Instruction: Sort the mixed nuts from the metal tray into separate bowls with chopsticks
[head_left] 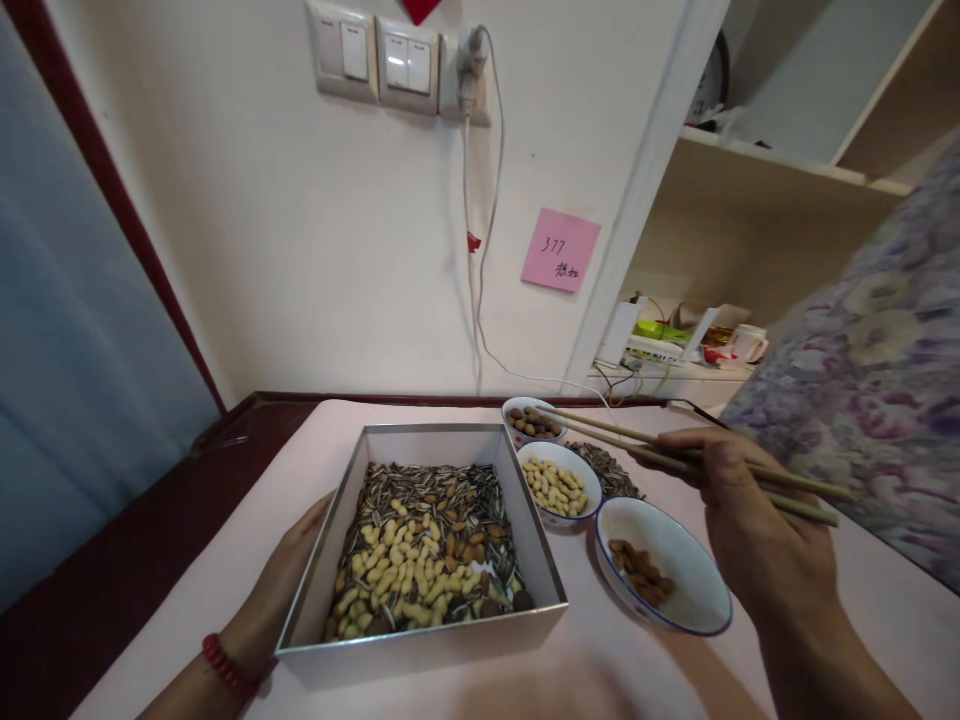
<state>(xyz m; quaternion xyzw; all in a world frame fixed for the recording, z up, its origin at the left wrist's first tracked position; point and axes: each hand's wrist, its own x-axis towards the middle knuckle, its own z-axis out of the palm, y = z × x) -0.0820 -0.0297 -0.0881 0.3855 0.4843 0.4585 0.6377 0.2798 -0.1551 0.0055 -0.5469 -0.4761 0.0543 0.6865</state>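
My right hand (757, 520) is closed around a pair of wooden chopsticks (637, 438). Their tips reach over the far bowl (513, 432) of round brown nuts (534, 422); whether they pinch a nut, I cannot tell. My left hand (289, 548), fingers stretched out, rests along the left outer wall of an open square box (420, 640), its fingertips partly hidden. Mixed in the box are peanuts (401, 560), striped sunflower seeds (420, 480), almonds (469, 550) and a few round nuts (523, 600).
Right of the box, one bowl (540, 518) holds peanuts and a larger bowl (705, 590) holds almonds. Sunflower seeds (604, 465) lie piled behind them. A white cable (525, 378) hangs down the wall to the table. Floral fabric (862, 350) borders the right side.
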